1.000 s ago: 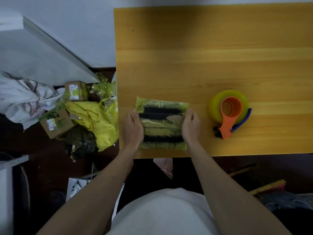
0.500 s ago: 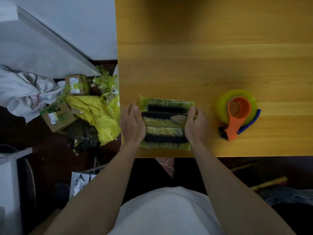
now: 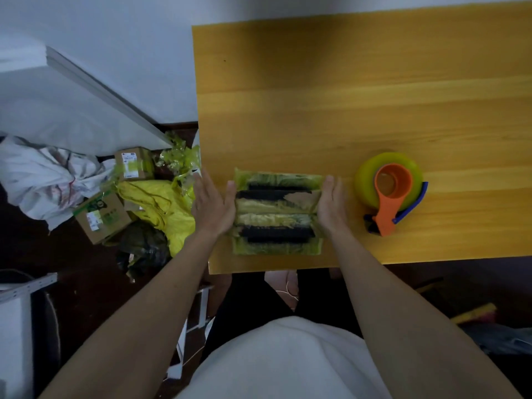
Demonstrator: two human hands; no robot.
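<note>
Squarely, you flank the tape-wrapped parcel (image 3: 276, 204) at the front edge of the desk (image 3: 374, 96).
Your left hand (image 3: 214, 207) and right hand (image 3: 331, 207) press its ends with straight fingers, gripping nothing, likely to square it; the tape dispenser (image 3: 388, 194) waits just beyond, within reach.

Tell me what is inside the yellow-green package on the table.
Two black strips and a brown patch show through the package. Crinkled wrap covers the rest; the left hand and right hand hide its ends.

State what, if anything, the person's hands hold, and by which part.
Nothing is gripped: the left hand and right hand, fingers straight, flank the short ends of the green-wrapped package lying on the table.
</note>
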